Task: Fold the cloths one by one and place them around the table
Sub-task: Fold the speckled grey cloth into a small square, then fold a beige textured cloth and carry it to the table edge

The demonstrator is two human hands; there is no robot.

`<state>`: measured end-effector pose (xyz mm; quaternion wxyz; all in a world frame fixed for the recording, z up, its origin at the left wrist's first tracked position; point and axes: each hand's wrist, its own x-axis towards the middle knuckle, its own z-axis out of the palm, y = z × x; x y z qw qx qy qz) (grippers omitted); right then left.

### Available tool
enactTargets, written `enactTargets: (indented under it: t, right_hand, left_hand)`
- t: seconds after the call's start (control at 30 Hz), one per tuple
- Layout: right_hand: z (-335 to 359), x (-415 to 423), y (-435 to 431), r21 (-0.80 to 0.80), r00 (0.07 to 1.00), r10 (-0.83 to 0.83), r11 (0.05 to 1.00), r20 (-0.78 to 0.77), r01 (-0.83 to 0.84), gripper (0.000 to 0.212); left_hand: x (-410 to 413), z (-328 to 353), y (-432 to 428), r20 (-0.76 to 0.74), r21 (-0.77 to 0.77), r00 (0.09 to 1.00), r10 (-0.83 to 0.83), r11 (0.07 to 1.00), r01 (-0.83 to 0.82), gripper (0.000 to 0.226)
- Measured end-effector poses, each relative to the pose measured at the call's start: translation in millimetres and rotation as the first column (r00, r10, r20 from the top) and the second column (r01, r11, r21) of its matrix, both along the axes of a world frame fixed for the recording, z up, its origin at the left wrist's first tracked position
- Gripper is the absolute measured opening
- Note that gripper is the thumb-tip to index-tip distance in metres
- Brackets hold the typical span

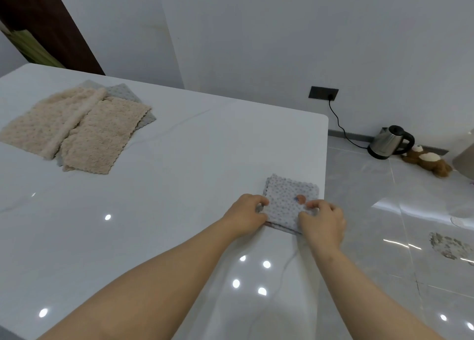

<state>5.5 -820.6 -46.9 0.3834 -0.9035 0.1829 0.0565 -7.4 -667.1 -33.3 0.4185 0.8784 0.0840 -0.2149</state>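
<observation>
A small grey dotted cloth (287, 201), folded into a square, lies near the right edge of the white table (179, 185). My left hand (246, 215) pinches its near left corner. My right hand (323, 223) pinches its near right corner, with fingers curled on the fabric. A small orange mark shows on the cloth's top. At the far left of the table lies a pile of unfolded cloths: two beige ones (77, 129) spread over a grey one (125, 93).
The table's right edge runs just beside the folded cloth. Beyond it, on the glossy tiled floor, stand a steel kettle (389, 142) plugged into a wall socket (323, 93) and a brown stuffed bear (428, 161). A dark door frame stands at the back left.
</observation>
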Motion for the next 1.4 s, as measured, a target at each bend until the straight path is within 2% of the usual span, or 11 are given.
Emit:
enactTargets:
  t: [0.17,0.37,0.5,0.8,1.07,1.23,1.4]
  right_hand:
    - [11.2,0.0,24.3,-0.011,0.993,0.117,0.993,0.031,-0.117,0.029]
    - [15.1,-3.7,83.1,0.11,0.971,0.236,0.965,0.039,-0.239,0.027]
    - [13.3,-13.1,146.5,0.142,0.937,0.346,0.926,0.046,-0.349,0.024]
    - [4.5,-50.0,333.8,0.259,0.888,0.459,0.86,-0.02,-0.439,0.01]
    - [12.3,-64.4,468.9,0.263,0.872,0.487,0.849,-0.05,-0.459,0.01]
    - [17.3,-51.3,515.6,0.252,0.863,0.506,0.835,-0.003,-0.489,0.01]
    - [11.7,-36.0,559.7,0.217,0.844,0.53,0.817,0.082,-0.535,0.01]
  left_hand:
    - [-5.8,9.3,28.0,0.059,0.034,0.988,0.146,0.988,-0.148,0.039]
    - [-24.5,15.6,87.7,0.105,0.029,0.96,0.261,0.964,-0.265,0.033]
    - [-45.3,13.9,146.1,0.119,0.013,0.931,0.346,0.937,-0.35,0.03]
    - [-83.3,4.2,326.4,0.14,0.015,0.884,0.445,0.892,-0.451,0.027]
    - [-103.6,11.5,471.8,0.118,-0.006,0.892,0.437,0.898,-0.439,0.027]
    - [-89.4,16.2,516.0,0.141,0.028,0.905,0.4,0.913,-0.408,0.027]
    - [-66.3,14.8,552.0,0.245,0.131,0.91,0.335,0.918,-0.373,0.027]
